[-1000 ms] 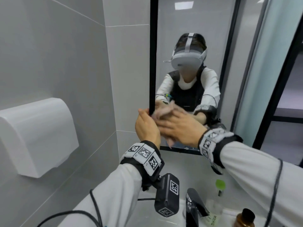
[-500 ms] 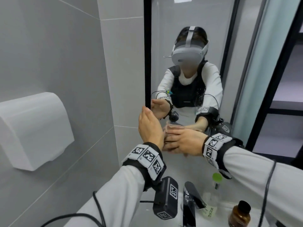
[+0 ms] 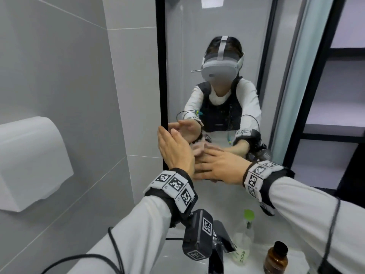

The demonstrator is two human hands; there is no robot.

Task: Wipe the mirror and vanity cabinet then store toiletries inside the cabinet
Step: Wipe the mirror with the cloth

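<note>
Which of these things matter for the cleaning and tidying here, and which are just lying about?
Part of the job: mirror; left hand and right hand, both open at the glass; green-capped bottle and brown bottle, toiletries to store.
Just there: white wall dryer; black tap.

The left hand (image 3: 173,153) stands upright at the mirror (image 3: 197,26) edge, right hand (image 3: 219,167) flat beside it (fingers straight)
</note>
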